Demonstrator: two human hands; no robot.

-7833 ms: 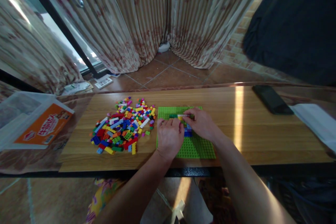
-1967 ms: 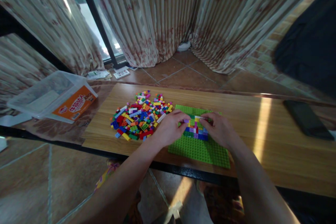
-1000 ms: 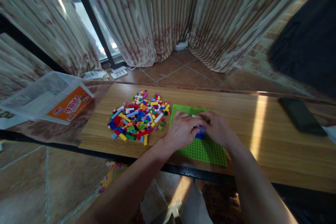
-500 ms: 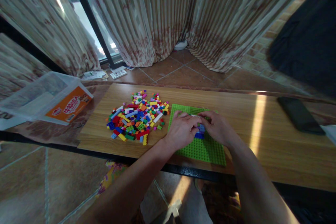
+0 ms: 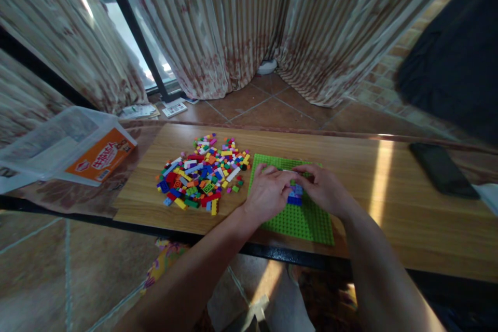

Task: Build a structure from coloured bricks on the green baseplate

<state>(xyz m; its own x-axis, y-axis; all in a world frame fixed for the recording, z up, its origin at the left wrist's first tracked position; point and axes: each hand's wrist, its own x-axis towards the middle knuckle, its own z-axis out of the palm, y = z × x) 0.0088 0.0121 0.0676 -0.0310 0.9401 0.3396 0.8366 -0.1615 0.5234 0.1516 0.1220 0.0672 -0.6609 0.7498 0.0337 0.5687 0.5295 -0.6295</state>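
Both hands meet over the green baseplate [image 5: 299, 225], at a small cluster of blue building bricks [image 5: 294, 196] standing on it. My left hand [image 5: 269, 191] comes in from the left, its fingers bent and closed at the cluster's far side. From the right, my right hand [image 5: 321, 189] reaches in with thumb and forefinger pinched close to the left fingertips. A sliver of something white shows between the fingertips, but its shape is hidden. Light blue bricks lie behind a darker blue one at the near side of the cluster.
Left of the baseplate spreads a pile of loose coloured bricks [image 5: 206, 174] on the wooden table [image 5: 361, 171]. A clear plastic box [image 5: 93, 140] with an orange label stands at the far left. A black phone [image 5: 443, 171] lies at the right, beside white paper [image 5: 488, 197].
The hands stay at the same spot over the blue bricks, with only tiny finger movement. The whole view has shifted very slightly.
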